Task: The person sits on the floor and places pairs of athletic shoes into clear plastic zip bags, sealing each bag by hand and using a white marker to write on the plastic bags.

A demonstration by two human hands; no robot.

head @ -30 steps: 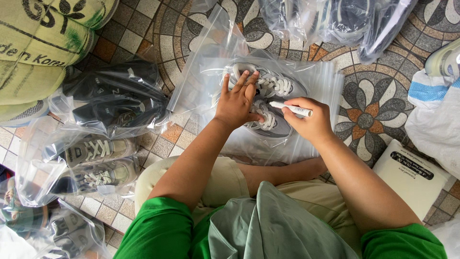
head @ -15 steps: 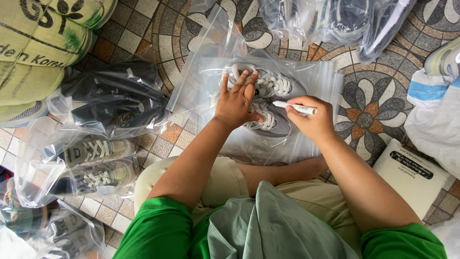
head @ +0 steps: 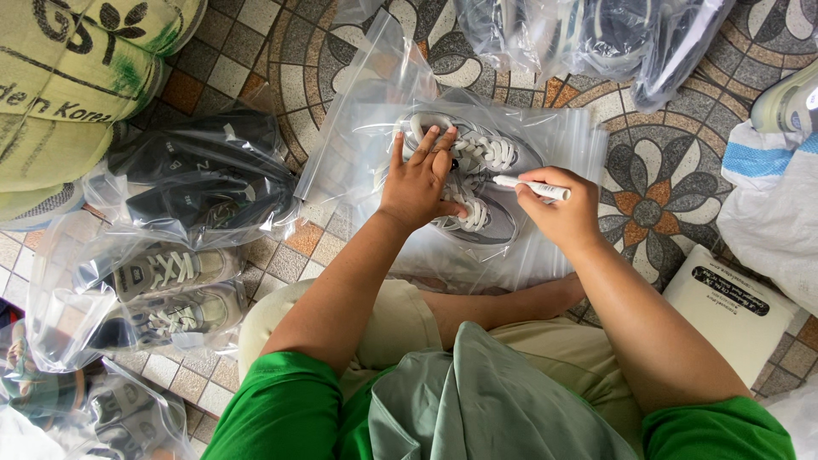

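Since a moment ago my right hand (head: 564, 213) has slid the marker (head: 532, 186) a little up and to the right over the bag (head: 562, 140); my left hand (head: 419, 183) has not moved. My left fingers are spread flat, pressing the plastic down on the grey shoes (head: 477, 183) inside the bag. My right fingers are curled tight around the white marker, with its tip just above the shoes' laces. The bag lies on the tile floor (head: 656, 204), right in front of my knees. Left of the bag are more bagged shoes (head: 170, 281). To do this well, I think I should keep the plastic pulled smooth and still, and press the tip lightly so it does not slip.
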